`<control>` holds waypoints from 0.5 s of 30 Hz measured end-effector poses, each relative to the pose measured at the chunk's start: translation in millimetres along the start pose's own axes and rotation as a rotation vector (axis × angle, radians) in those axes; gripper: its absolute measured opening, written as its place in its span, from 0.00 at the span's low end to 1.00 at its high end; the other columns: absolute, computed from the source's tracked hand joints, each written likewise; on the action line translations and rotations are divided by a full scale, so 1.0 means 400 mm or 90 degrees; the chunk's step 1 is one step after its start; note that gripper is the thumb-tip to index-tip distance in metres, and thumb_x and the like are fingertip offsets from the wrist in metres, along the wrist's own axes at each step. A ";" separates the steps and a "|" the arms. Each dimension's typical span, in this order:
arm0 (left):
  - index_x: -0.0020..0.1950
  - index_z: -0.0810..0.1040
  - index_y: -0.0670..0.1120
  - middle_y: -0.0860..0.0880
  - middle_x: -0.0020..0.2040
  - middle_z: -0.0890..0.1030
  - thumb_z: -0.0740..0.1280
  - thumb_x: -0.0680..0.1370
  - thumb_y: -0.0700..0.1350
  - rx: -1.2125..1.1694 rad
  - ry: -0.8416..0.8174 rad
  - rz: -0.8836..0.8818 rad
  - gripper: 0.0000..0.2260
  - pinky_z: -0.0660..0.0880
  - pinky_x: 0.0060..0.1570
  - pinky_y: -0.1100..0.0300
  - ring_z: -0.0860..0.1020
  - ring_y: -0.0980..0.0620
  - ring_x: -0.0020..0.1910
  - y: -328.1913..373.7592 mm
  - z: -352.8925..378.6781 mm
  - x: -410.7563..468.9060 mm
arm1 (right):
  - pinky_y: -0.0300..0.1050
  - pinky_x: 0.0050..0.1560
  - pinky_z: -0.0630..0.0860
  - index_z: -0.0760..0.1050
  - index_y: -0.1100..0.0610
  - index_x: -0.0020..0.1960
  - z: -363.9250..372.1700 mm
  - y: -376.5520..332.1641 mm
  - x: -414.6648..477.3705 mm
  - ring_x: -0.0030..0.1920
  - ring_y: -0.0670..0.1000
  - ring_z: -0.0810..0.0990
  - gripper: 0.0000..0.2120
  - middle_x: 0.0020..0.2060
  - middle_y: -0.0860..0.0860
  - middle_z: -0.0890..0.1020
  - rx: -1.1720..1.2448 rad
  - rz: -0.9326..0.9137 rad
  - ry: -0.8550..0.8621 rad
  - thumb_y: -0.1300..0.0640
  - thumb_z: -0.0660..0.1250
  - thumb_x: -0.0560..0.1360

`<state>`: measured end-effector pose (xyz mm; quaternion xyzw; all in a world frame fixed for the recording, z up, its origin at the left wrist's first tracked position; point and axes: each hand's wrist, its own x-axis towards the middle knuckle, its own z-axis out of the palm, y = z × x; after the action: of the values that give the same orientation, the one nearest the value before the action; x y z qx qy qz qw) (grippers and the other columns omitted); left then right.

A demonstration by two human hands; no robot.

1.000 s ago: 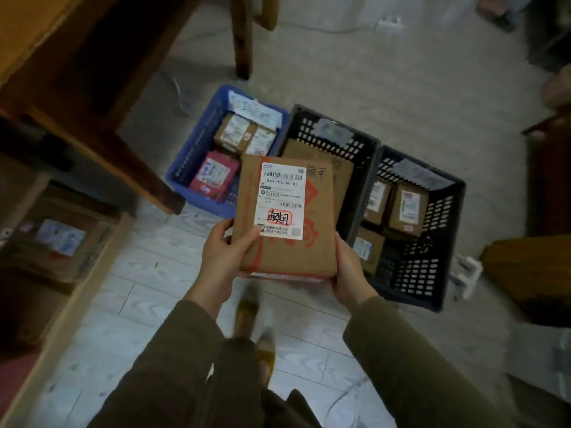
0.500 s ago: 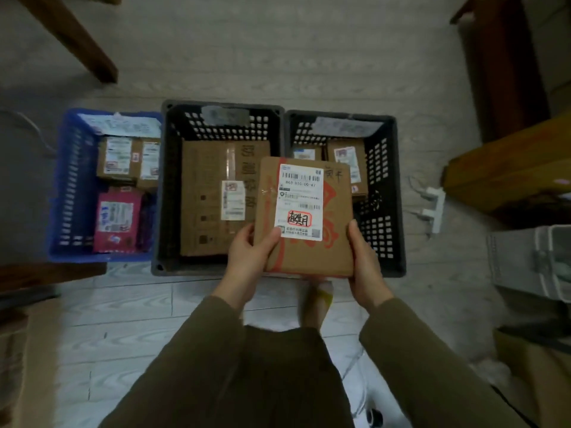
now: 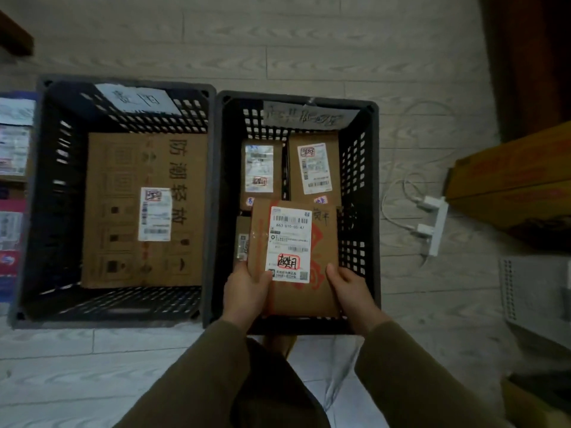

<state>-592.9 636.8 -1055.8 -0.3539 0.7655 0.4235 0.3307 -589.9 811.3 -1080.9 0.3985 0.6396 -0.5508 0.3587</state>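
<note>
- The left hand (image 3: 247, 288) and right hand (image 3: 349, 288) are both gripping the parcel (image 3: 323, 242). Each is clasping a near corner, with the thumb on top and the fingers tucked out of sight beneath.
- Holding it by the near end is leaving the label (image 3: 289, 242) almost uncovered and facing up. That is probably so that its red-ringed mark (image 3: 289, 261) can be read against the crate's tag (image 3: 302, 117).
- The parcel is sitting flat and level inside the rim of the right crate (image 3: 375, 196), at its near end. It is likely being placed there because that is the only open space.
- Two boxes (image 3: 261, 168) (image 3: 315, 168) are filling the far end of this crate side by side, labels up.
- A small box (image 3: 242, 239) is peeking out from under the parcel's left edge. Whether the parcel is resting on it or hanging just above, I cannot tell.
- The two-handed hold is likely keeping the parcel from tipping as it clears the crate walls.
- The left crate (image 3: 123, 83) is standing just beside the right one and is carrying its own tag (image 3: 139, 98). One big box (image 3: 123, 211) is taking up most of its floor.
- A power strip (image 3: 437, 227) is lying on the floor to the right, well apart from the crates.
</note>
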 end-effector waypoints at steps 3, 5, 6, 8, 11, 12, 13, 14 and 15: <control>0.65 0.69 0.38 0.39 0.62 0.75 0.65 0.77 0.44 0.032 0.021 -0.013 0.19 0.71 0.58 0.52 0.74 0.41 0.60 -0.038 0.051 0.098 | 0.51 0.56 0.76 0.73 0.60 0.62 0.026 0.038 0.113 0.54 0.56 0.78 0.16 0.56 0.57 0.78 -0.049 0.002 0.009 0.51 0.58 0.80; 0.64 0.69 0.37 0.38 0.61 0.74 0.65 0.77 0.45 0.056 0.045 -0.019 0.19 0.72 0.57 0.51 0.75 0.40 0.58 -0.068 0.074 0.160 | 0.54 0.59 0.75 0.74 0.62 0.61 0.052 0.060 0.176 0.55 0.57 0.78 0.16 0.56 0.59 0.79 -0.077 -0.007 0.009 0.54 0.58 0.80; 0.63 0.69 0.37 0.37 0.61 0.74 0.65 0.77 0.44 0.066 0.054 -0.024 0.18 0.72 0.55 0.52 0.75 0.40 0.58 -0.082 0.080 0.186 | 0.55 0.59 0.75 0.74 0.62 0.61 0.066 0.072 0.202 0.55 0.57 0.78 0.15 0.56 0.59 0.79 -0.085 -0.011 0.012 0.55 0.58 0.80; 0.63 0.68 0.36 0.38 0.60 0.75 0.65 0.77 0.43 0.061 0.058 -0.047 0.17 0.71 0.50 0.54 0.75 0.40 0.57 -0.109 0.086 0.227 | 0.56 0.59 0.75 0.74 0.62 0.61 0.098 0.091 0.243 0.55 0.57 0.78 0.14 0.56 0.59 0.79 -0.103 -0.014 0.007 0.56 0.58 0.80; 0.63 0.65 0.35 0.38 0.61 0.75 0.65 0.77 0.42 0.042 0.033 -0.076 0.19 0.71 0.48 0.56 0.75 0.40 0.59 -0.138 0.092 0.261 | 0.51 0.57 0.76 0.73 0.62 0.62 0.125 0.103 0.280 0.53 0.54 0.78 0.14 0.55 0.57 0.79 -0.124 -0.014 0.002 0.58 0.57 0.80; 0.64 0.65 0.36 0.38 0.62 0.75 0.65 0.77 0.43 0.038 0.024 -0.078 0.20 0.72 0.50 0.55 0.75 0.40 0.59 -0.146 0.092 0.269 | 0.49 0.56 0.76 0.73 0.62 0.62 0.130 0.103 0.288 0.52 0.53 0.77 0.14 0.55 0.57 0.79 -0.124 -0.012 0.003 0.58 0.57 0.80; 0.64 0.65 0.36 0.39 0.62 0.75 0.66 0.77 0.43 0.031 0.018 -0.079 0.20 0.73 0.52 0.54 0.75 0.40 0.59 -0.150 0.092 0.273 | 0.48 0.56 0.75 0.73 0.62 0.62 0.134 0.103 0.293 0.52 0.53 0.77 0.14 0.55 0.57 0.78 -0.128 -0.009 0.004 0.59 0.57 0.80; 0.64 0.65 0.37 0.39 0.62 0.75 0.66 0.76 0.44 0.026 0.015 -0.078 0.21 0.74 0.54 0.52 0.75 0.41 0.59 -0.152 0.091 0.276 | 0.49 0.57 0.75 0.72 0.62 0.63 0.138 0.102 0.298 0.53 0.54 0.77 0.14 0.56 0.57 0.78 -0.131 -0.005 0.003 0.59 0.56 0.80; 0.65 0.66 0.37 0.39 0.62 0.75 0.67 0.76 0.44 0.021 0.017 -0.075 0.21 0.74 0.55 0.51 0.75 0.41 0.60 -0.154 0.089 0.280 | 0.49 0.58 0.75 0.72 0.61 0.63 0.144 0.103 0.303 0.55 0.54 0.77 0.14 0.57 0.57 0.78 -0.132 -0.002 0.000 0.59 0.56 0.80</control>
<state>-594.5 614.9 -1186.5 -0.3983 0.7548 0.3858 0.3504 -603.0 771.3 -1214.7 0.3584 0.6940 -0.4821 0.3969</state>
